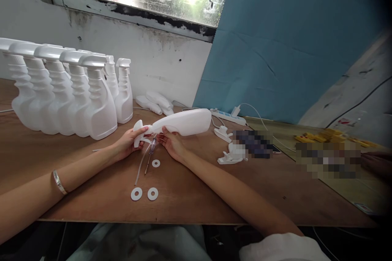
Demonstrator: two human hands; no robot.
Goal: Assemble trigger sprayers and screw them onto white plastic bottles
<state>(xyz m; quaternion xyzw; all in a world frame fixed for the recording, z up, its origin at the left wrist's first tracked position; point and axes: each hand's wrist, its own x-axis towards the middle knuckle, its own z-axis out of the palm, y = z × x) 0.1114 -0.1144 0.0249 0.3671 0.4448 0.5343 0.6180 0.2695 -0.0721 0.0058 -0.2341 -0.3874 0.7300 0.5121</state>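
A white spray bottle (192,122) lies tilted on its side above the table, its base pointing right. My left hand (128,143) is closed around the white trigger spray head (138,129) at the bottle's neck. With thumb on top, my right hand (174,146) grips the bottle near its shoulder. A thin dip tube (140,166) slants down below the spray head, outside the bottle. Beside my right fingertips is a screwdriver (152,146) with a clear handle; whether the fingers hold it, I cannot tell. Three flat white washers, one of them closest to me (148,194), lie below.
Several upright spray bottles (99,108) stand at the left. White bottles (156,101) lie by the wall. Loose spray heads (232,155), a power strip (229,116) with a cable and a blurred dark object (254,143) are at the right. Yellow pieces (330,136) lie farther right, near another person's hand.
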